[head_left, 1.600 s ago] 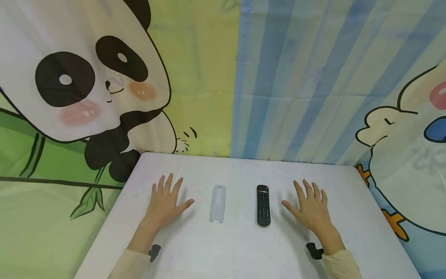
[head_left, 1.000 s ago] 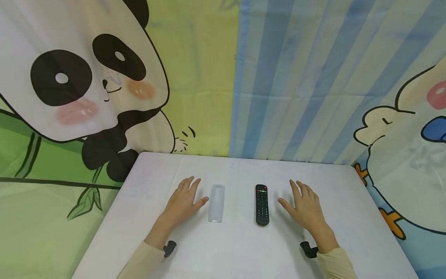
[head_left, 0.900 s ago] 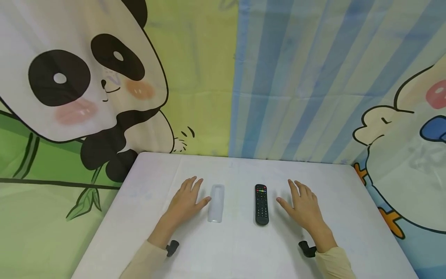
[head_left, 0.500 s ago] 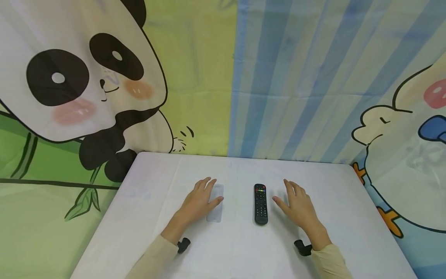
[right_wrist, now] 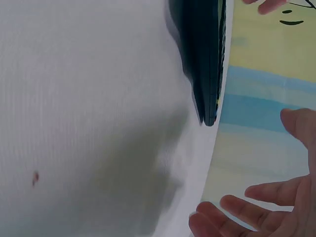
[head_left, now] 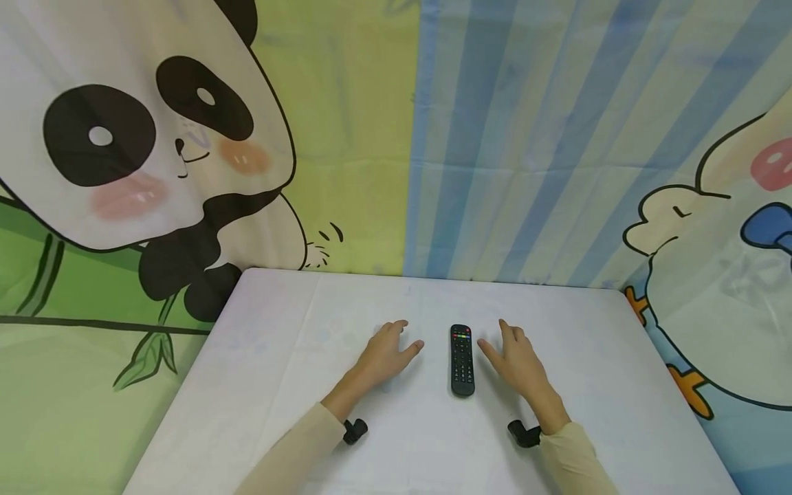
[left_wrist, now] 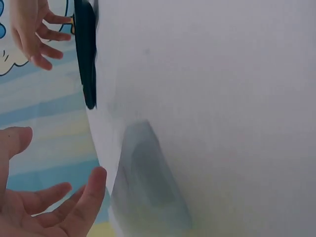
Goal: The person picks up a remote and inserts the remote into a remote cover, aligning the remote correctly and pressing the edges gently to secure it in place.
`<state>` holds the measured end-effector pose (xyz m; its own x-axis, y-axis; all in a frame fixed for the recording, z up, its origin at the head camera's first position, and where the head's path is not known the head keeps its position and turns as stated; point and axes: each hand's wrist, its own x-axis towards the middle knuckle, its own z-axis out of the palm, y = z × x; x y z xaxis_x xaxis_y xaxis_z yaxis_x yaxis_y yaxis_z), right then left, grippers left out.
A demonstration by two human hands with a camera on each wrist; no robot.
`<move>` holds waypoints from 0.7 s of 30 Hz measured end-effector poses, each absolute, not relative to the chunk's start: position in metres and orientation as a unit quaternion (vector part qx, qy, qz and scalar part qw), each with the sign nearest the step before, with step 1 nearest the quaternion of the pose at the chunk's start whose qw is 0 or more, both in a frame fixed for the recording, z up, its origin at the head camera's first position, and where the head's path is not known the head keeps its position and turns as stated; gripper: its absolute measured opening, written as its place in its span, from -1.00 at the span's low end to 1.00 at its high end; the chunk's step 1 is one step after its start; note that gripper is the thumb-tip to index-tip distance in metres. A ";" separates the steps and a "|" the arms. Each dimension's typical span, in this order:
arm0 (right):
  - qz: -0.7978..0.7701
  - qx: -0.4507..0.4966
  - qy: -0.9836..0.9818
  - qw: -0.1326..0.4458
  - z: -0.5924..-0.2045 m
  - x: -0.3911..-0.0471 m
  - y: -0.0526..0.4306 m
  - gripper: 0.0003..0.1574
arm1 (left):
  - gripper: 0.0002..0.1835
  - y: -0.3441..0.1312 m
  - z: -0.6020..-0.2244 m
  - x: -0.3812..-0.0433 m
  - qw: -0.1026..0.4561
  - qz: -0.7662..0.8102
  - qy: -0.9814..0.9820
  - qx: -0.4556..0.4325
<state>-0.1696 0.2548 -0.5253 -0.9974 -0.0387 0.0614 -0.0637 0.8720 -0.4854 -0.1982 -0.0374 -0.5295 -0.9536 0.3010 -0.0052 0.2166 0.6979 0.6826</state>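
Observation:
A black remote control point(head_left: 462, 361) with small colored buttons lies upright-facing on the white table, between my two hands. My left hand point(head_left: 383, 354) hovers to its left, thumb and fingers apart, holding nothing. Beneath that hand a translucent flat cover point(left_wrist: 148, 173) lies on the table; in the head view the hand and forearm hide most of it. My right hand point(head_left: 516, 361) hovers just to the right of the remote, fingers loosely bent and thumb pointing toward it. In the right wrist view, a gap separates the fingers from the remote's edge.
The white table point(head_left: 309, 316) reaches back to a hanging cloth point(head_left: 495, 172) printed with a panda and stripes. A black wrist-worn device point(head_left: 355, 431) juts from the left wrist, and a similar device point(head_left: 524, 434) from the right.
My left hand has moved right, from left of the translucent cover to over it. My right hand has shifted left, closer to the remote. The remote has stayed on the table.

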 end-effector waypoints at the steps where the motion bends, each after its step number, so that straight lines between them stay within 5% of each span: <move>1: 0.266 0.022 -0.963 0.016 -0.526 -0.170 0.254 0.08 | -0.28 -0.034 -0.531 -0.199 0.064 0.377 0.913 0.142; 21: 0.402 -0.014 -0.913 -0.069 -0.536 -0.175 0.232 -0.31 | -0.40 0.015 -0.550 -0.200 0.216 0.546 0.802 0.112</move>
<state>-0.1750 0.2321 -0.5364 -0.9902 -0.0297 -0.1364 0.0805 0.6765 -0.7320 -0.2001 0.0149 -0.5505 -0.8814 0.4160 -0.2239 -0.0560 0.3786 0.9239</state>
